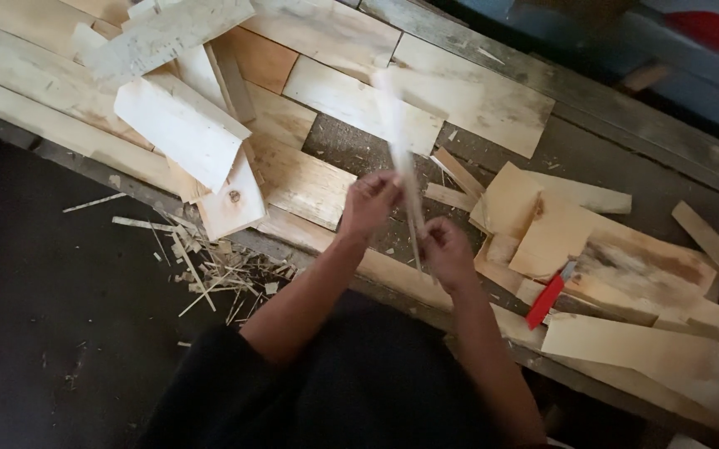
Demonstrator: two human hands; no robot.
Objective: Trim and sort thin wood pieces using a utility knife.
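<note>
Pale, blurred wooden strip [399, 150], seemingly thin, is gripped by both hands, left [368, 202] above right [447, 249].

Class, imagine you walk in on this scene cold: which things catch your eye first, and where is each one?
First, at the centre, the left hand and right hand both close around a thin pale wood strip, which points away from the person and is blurred. Next, the red-handled tool lies among wood offcuts on the right of the workbench. Lower left, splinters litter the dark floor.
</note>
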